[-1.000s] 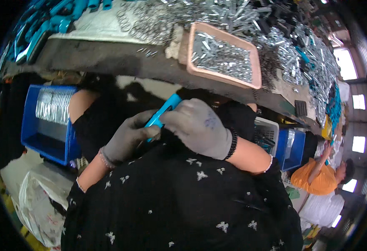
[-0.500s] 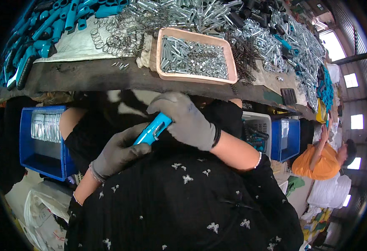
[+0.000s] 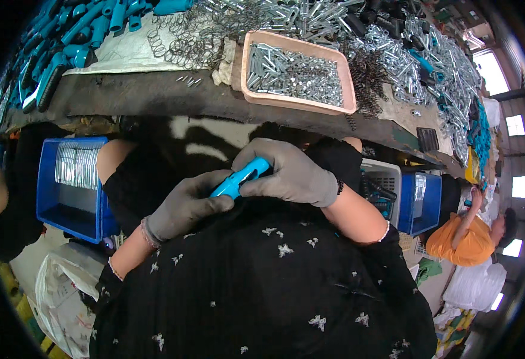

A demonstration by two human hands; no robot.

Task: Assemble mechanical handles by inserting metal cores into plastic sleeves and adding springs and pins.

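Note:
Both my hands wear grey gloves and grip one blue plastic handle over my lap, below the workbench edge. My left hand wraps its lower end. My right hand closes over its upper end from the right. The handle lies slanted, its upper tip pointing up and right. My black patterned clothing fills the lower picture.
A pink tray of small silver metal parts sits on the bench, among loose springs and metal pieces. Several blue handles pile at the far left. Blue bins stand beside my knees. A person in orange works at the right.
Both hands with the blue handle have drifted slightly lower and the view has tilted, bringing the pink tray closer to centre. My grip on the handle is unchanged.

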